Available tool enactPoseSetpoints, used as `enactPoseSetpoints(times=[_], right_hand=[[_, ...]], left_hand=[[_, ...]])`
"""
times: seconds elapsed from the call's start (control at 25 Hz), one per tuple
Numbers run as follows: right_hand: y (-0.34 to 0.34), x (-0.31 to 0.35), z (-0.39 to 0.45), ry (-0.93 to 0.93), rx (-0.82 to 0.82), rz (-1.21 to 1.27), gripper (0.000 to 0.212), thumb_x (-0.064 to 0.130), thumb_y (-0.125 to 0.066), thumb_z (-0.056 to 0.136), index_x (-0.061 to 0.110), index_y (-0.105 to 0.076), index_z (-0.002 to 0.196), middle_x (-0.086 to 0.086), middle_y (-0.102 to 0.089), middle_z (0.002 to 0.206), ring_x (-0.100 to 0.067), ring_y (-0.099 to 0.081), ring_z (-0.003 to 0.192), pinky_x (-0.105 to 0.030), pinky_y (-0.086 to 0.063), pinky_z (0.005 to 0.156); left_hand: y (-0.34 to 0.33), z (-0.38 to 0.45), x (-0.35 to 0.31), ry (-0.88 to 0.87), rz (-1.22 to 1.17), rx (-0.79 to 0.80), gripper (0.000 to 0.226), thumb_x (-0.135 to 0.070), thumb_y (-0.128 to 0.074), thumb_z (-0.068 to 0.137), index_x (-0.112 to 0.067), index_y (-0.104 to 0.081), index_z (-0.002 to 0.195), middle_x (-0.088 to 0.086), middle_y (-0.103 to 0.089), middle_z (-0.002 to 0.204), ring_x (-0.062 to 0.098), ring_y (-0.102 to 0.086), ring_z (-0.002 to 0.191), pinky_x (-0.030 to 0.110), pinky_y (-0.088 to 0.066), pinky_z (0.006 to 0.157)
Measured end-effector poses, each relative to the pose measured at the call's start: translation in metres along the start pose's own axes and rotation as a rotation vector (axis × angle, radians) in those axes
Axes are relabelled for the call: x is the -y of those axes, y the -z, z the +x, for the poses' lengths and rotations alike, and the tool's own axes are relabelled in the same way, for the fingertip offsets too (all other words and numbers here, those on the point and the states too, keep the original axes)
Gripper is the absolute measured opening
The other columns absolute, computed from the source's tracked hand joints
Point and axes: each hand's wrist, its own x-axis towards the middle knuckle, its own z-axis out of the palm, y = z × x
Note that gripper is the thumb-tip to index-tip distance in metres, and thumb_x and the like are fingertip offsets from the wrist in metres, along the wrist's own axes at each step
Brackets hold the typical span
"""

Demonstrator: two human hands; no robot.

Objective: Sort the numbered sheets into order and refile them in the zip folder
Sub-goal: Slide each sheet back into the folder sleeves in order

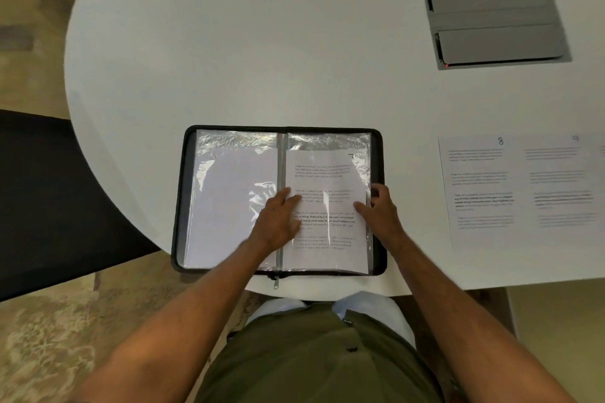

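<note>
In the open zip folder, sheet 7 lies under both hands: the left hand presses flat with straight fingers, the right hand pinches its right edge.

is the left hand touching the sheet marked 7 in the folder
Touching. The head view shows the left hand lying flat with its fingers on the plastic sleeve over the sheet marked 7, in the open folder.

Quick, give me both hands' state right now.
Left hand: open, fingers flat on sheet 7 in the zip folder.
Right hand: holds the plastic sleeve's right edge.
</note>
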Motion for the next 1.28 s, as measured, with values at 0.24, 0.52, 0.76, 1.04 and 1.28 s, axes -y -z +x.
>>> enactPoseSetpoints(times=[0.24, 0.52, 0.76, 1.04, 1.28], right_hand=[[-0.008, 0.037, -0.034, -0.148, 0.207, 0.219, 0.021, 0.026, -0.063, 0.101, 0.007, -0.070, 0.107, -0.014, -0.078, 0.100, -0.017, -0.074, 0.074, -0.029, -0.057, 0.057], [-0.061, 0.086, -0.056, -0.007, 0.449, 0.376, 0.033, 0.026, -0.061, 0.101, 0.005, -0.066, 0.126, -0.011, -0.075, 0.116, -0.023, -0.073, 0.102, -0.030, -0.058, 0.080], [-0.118, 0.111, -0.065, 0.078, 0.682, 0.170, 0.054, 0.045, -0.061, 0.099, 0.020, -0.055, 0.147, 0.000, -0.055, 0.150, -0.012, -0.051, 0.132, -0.033, -0.034, 0.109], [-0.166, 0.093, -0.055, 0.115, 0.826, -0.123, 0.058, 0.058, -0.059, 0.095, 0.033, -0.055, 0.147, 0.001, -0.032, 0.166, -0.019, -0.031, 0.151, -0.035, -0.020, 0.119], [-0.172, 0.068, -0.043, 0.154, 0.798, -0.276, 0.049, 0.051, -0.058, 0.097, 0.038, -0.055, 0.144, 0.005, -0.029, 0.167, -0.020, -0.021, 0.155, -0.057, -0.008, 0.126]], left_hand=[[0.035, -0.011, -0.015, 0.183, -0.582, 0.069, 0.046, -0.033, -0.066, 0.099, -0.016, -0.058, 0.141, -0.002, -0.060, 0.138, 0.020, -0.058, 0.127, 0.036, -0.045, 0.109], [0.082, -0.030, -0.021, 0.215, -0.978, 0.105, 0.061, -0.071, -0.055, 0.092, -0.025, -0.062, 0.131, 0.002, -0.072, 0.123, 0.023, -0.069, 0.112, 0.044, -0.056, 0.096], [0.104, -0.047, 0.016, 0.260, -1.026, -0.083, 0.066, -0.067, -0.061, 0.090, -0.024, -0.054, 0.140, 0.003, -0.069, 0.128, 0.022, -0.068, 0.113, 0.039, -0.057, 0.090], [0.089, -0.063, 0.077, 0.469, -0.936, -0.241, 0.067, -0.058, -0.065, 0.093, -0.023, -0.047, 0.147, -0.005, -0.055, 0.137, 0.017, -0.056, 0.118, 0.034, -0.046, 0.090], [0.060, -0.064, 0.106, 0.629, -0.677, -0.407, 0.042, -0.031, -0.057, 0.105, -0.006, -0.056, 0.138, 0.008, -0.061, 0.131, 0.022, -0.055, 0.103, 0.031, -0.043, 0.084]])
